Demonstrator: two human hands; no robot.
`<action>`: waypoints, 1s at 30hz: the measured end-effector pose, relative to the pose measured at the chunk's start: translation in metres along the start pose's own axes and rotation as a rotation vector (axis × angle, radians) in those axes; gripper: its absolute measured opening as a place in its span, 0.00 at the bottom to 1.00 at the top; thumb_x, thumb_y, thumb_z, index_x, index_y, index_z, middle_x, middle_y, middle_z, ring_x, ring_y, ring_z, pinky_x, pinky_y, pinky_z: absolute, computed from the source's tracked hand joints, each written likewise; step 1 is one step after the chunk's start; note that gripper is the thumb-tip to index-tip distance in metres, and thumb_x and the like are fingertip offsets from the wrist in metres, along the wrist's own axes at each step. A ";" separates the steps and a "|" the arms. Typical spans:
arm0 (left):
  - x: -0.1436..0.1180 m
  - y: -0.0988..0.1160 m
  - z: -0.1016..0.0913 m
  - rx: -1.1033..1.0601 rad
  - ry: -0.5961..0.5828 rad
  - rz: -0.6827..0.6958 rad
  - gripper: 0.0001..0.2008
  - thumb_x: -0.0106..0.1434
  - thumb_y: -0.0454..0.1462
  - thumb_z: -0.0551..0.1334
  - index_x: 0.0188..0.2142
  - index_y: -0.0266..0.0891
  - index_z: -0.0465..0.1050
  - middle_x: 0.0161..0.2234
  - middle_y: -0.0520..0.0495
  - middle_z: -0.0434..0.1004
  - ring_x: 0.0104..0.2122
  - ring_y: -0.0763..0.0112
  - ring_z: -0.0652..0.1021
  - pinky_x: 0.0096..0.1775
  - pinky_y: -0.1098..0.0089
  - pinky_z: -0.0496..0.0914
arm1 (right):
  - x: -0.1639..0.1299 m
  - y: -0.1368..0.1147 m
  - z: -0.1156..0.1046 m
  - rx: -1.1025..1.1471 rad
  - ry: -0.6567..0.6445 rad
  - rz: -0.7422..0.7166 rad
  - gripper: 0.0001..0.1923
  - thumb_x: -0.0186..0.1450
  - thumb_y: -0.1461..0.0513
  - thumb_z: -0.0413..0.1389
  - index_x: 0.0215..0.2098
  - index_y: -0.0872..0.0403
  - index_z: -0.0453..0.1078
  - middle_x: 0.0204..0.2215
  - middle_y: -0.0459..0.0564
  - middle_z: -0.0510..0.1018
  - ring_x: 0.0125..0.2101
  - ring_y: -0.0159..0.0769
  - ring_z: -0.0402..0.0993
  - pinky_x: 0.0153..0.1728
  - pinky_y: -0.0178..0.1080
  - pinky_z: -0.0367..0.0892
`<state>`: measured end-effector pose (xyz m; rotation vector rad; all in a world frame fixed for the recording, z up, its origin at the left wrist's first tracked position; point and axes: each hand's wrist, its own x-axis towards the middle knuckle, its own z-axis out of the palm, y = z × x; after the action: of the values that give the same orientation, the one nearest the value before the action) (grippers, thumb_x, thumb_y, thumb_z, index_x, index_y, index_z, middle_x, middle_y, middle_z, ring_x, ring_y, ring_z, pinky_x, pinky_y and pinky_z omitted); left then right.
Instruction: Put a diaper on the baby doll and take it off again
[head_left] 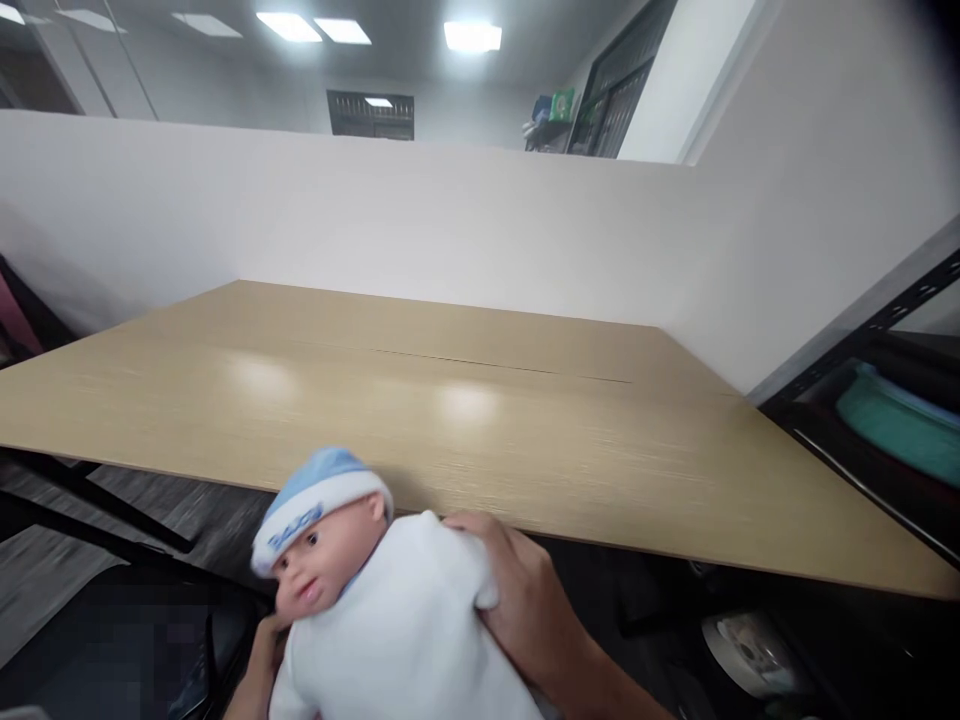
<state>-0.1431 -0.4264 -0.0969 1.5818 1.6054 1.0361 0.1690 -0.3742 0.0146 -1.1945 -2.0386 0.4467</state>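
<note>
A baby doll [397,620] in a white top and a blue-and-white knit cap [322,500] leans back at the table's near edge, its face turned to the left. My right hand [521,590] grips the doll's upper arm and side, with the thumb near its shoulder. At the doll's other side, low in the view, my left hand [262,650] is under its head and shoulder. Most of the left hand's fingers are hidden behind the doll. The doll's legs lie below the frame.
A light wooden table [525,440] stretches to a white half-wall [420,220]. On the right stands a dark metal shelf [862,310] with a teal item [900,420]. A dark chair [135,630] is at lower left. Under the table sits a round white object [754,650].
</note>
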 end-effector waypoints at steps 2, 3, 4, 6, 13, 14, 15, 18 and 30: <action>0.025 0.015 -0.006 0.030 -0.079 0.012 0.27 0.57 0.52 0.70 0.55 0.50 0.73 0.40 0.49 0.86 0.39 0.51 0.86 0.41 0.58 0.81 | 0.010 0.008 -0.017 -0.105 0.032 0.102 0.30 0.61 0.72 0.53 0.59 0.45 0.68 0.51 0.47 0.83 0.48 0.43 0.81 0.47 0.40 0.68; 0.041 0.025 -0.009 0.076 -0.166 0.018 0.26 0.59 0.51 0.69 0.55 0.49 0.72 0.43 0.48 0.86 0.40 0.53 0.86 0.42 0.61 0.80 | 0.017 0.014 -0.025 -0.172 0.020 0.156 0.27 0.62 0.71 0.54 0.58 0.45 0.68 0.51 0.48 0.83 0.47 0.45 0.81 0.45 0.40 0.67; 0.058 0.034 -0.011 0.156 -0.218 0.021 0.24 0.61 0.49 0.69 0.55 0.49 0.72 0.44 0.48 0.86 0.40 0.54 0.85 0.41 0.63 0.78 | 0.024 0.022 -0.034 -0.240 -0.002 0.203 0.23 0.65 0.70 0.55 0.57 0.46 0.69 0.50 0.49 0.84 0.46 0.46 0.81 0.43 0.40 0.66; 0.096 0.055 -0.011 0.310 -0.255 0.069 0.24 0.62 0.50 0.67 0.56 0.48 0.73 0.45 0.48 0.87 0.44 0.51 0.85 0.41 0.64 0.74 | 0.039 0.039 -0.048 -0.358 -0.057 0.270 0.15 0.69 0.67 0.56 0.53 0.48 0.70 0.47 0.51 0.85 0.42 0.47 0.81 0.37 0.39 0.61; 0.198 0.096 0.018 0.500 -0.335 0.298 0.28 0.64 0.60 0.65 0.53 0.43 0.74 0.44 0.41 0.86 0.42 0.48 0.84 0.38 0.63 0.69 | 0.047 0.105 -0.074 -0.522 -0.076 0.422 0.10 0.71 0.59 0.60 0.50 0.50 0.72 0.46 0.52 0.84 0.42 0.47 0.80 0.34 0.38 0.57; 0.204 0.095 0.020 0.514 -0.325 0.320 0.29 0.65 0.61 0.64 0.53 0.43 0.74 0.44 0.41 0.86 0.42 0.48 0.84 0.37 0.63 0.69 | 0.042 0.114 -0.076 -0.513 -0.058 0.418 0.10 0.71 0.58 0.60 0.50 0.49 0.72 0.46 0.51 0.84 0.43 0.48 0.80 0.35 0.38 0.59; 0.208 0.092 0.021 0.525 -0.310 0.345 0.30 0.65 0.62 0.64 0.53 0.43 0.73 0.44 0.41 0.86 0.42 0.48 0.83 0.37 0.62 0.68 | 0.036 0.123 -0.078 -0.502 -0.043 0.410 0.10 0.72 0.57 0.60 0.50 0.49 0.73 0.46 0.51 0.83 0.45 0.48 0.80 0.37 0.39 0.61; 0.218 0.076 0.023 0.564 -0.232 0.433 0.30 0.68 0.65 0.61 0.51 0.44 0.73 0.44 0.41 0.84 0.43 0.48 0.82 0.40 0.60 0.70 | 0.017 0.148 -0.083 -0.472 -0.013 0.390 0.13 0.73 0.50 0.58 0.49 0.49 0.74 0.46 0.52 0.83 0.46 0.50 0.78 0.41 0.41 0.65; 0.363 0.060 0.064 0.629 -0.188 0.530 0.32 0.68 0.68 0.58 0.46 0.44 0.74 0.43 0.41 0.84 0.43 0.50 0.81 0.41 0.61 0.70 | 0.109 0.246 -0.082 -0.469 -0.017 0.425 0.19 0.73 0.43 0.57 0.43 0.50 0.73 0.42 0.54 0.84 0.41 0.50 0.80 0.36 0.41 0.65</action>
<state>-0.0806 -0.0622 -0.0463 2.5418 1.4910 0.6094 0.3445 -0.1600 -0.0340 -1.9283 -1.9580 0.1723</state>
